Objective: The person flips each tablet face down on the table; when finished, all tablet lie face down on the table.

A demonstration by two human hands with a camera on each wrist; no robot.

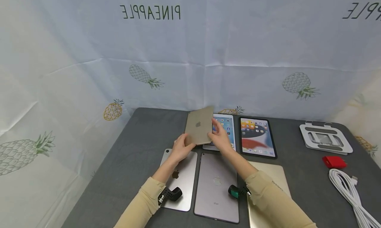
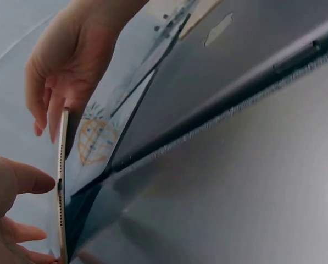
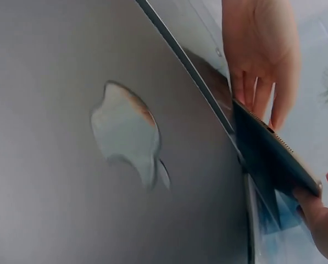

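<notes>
A gold tablet (image 1: 198, 126) is held tilted, its back with the apple logo facing up, in the head view. My left hand (image 1: 180, 149) grips its near left corner, and my right hand (image 1: 219, 135) pinches its right edge, thumb on the back. From the left wrist, the tablet's thin edge (image 2: 61, 181) with its port shows between both hands. Its dark screen side (image 3: 262, 148) appears in the right wrist view. Partly hidden behind it lies a white-framed tablet (image 1: 228, 127) with a lit screen. Below my wrists lie a silver tablet (image 1: 185, 188) and a grey tablet (image 1: 215, 178), both backs up.
A lit black-framed tablet (image 1: 256, 137) lies at the right, with a gold slab (image 1: 274, 171) under my right forearm. Farther right are a folded stand (image 1: 324, 137), a red charger plug (image 1: 334, 161) and a coiled white cable (image 1: 345, 185). A pineapple-print cloth (image 1: 208, 82) hangs behind the table.
</notes>
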